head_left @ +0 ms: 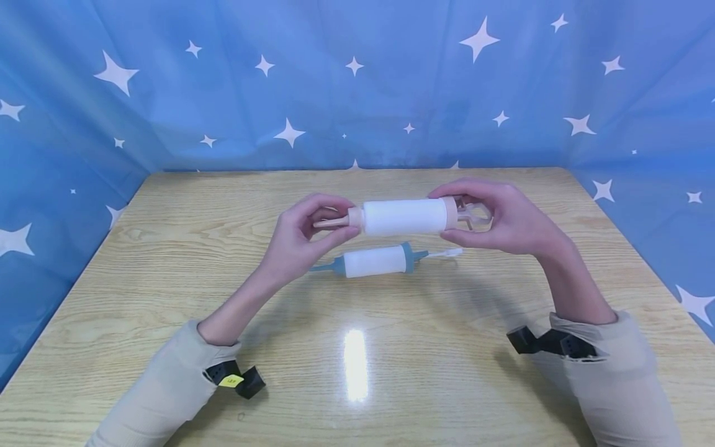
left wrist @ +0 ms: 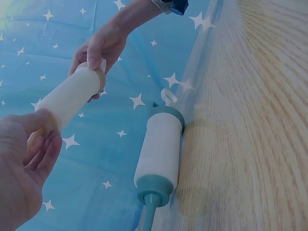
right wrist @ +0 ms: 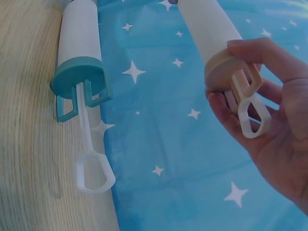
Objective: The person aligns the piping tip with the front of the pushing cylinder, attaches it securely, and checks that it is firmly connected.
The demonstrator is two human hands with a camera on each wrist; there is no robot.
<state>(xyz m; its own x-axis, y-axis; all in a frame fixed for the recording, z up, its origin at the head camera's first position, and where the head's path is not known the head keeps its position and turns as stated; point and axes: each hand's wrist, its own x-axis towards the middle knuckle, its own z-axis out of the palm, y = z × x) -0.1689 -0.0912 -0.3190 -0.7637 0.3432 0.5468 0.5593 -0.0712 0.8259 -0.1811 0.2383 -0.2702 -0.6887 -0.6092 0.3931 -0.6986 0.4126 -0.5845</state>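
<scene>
Both hands hold a piping syringe (head_left: pixel 406 216) level above the table, with a white barrel and peach end caps. My left hand (head_left: pixel 304 239) grips its nozzle end, thumb and fingers round the peach cap. At the other end, my right hand (head_left: pixel 497 217) pinches the wide peach cap, its thumb showing on top in the right wrist view. The plunger's loop handle (right wrist: pixel 253 117) sticks out beside the right palm, pushed close to the cap. A second piping syringe (head_left: pixel 375 261), white with teal caps, lies on the table below; its white plunger (right wrist: pixel 95 172) is drawn out.
The wood-grain table (head_left: pixel 167 298) reaches back to a blue curtain (head_left: pixel 234 93) printed with white stars. Black wrist cameras sit on both sleeves. A bright light reflection (head_left: pixel 355 365) shows on the tabletop near the front.
</scene>
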